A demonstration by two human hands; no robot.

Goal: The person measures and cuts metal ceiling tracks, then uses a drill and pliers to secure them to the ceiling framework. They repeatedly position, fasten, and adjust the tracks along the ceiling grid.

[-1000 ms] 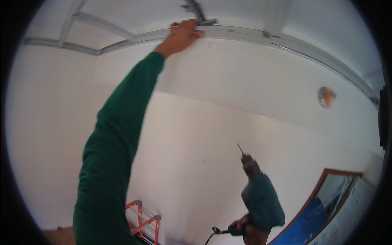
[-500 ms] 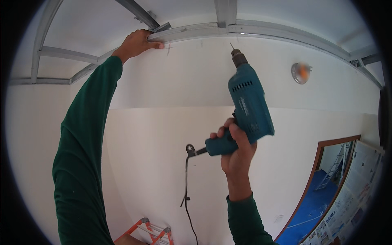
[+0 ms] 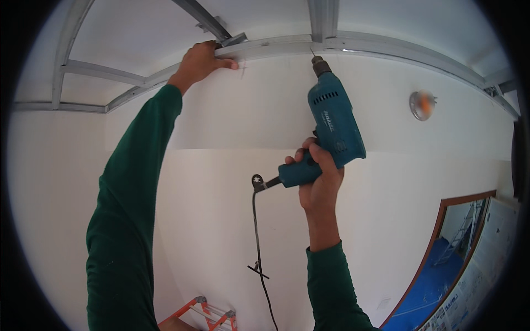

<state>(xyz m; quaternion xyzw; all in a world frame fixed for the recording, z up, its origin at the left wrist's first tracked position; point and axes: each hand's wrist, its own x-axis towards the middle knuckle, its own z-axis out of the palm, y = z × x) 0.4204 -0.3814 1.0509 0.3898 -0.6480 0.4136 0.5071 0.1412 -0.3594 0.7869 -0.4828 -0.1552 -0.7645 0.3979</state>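
Pointing up near the rail [image 3: 276,48], the teal drill [image 3: 335,121] with dark chuck [image 3: 320,67] and thin bit [image 3: 312,52] sits in the right hand [image 3: 321,193], fingers [image 3: 298,155] wrapped round, while the left hand [image 3: 197,65] clasps that rail.

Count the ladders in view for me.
2: an orange ladder at the bottom edge, left of centre, only partly in view, and a silvery ladder seen through the doorway at the right. Others may be hidden beyond the doorway.
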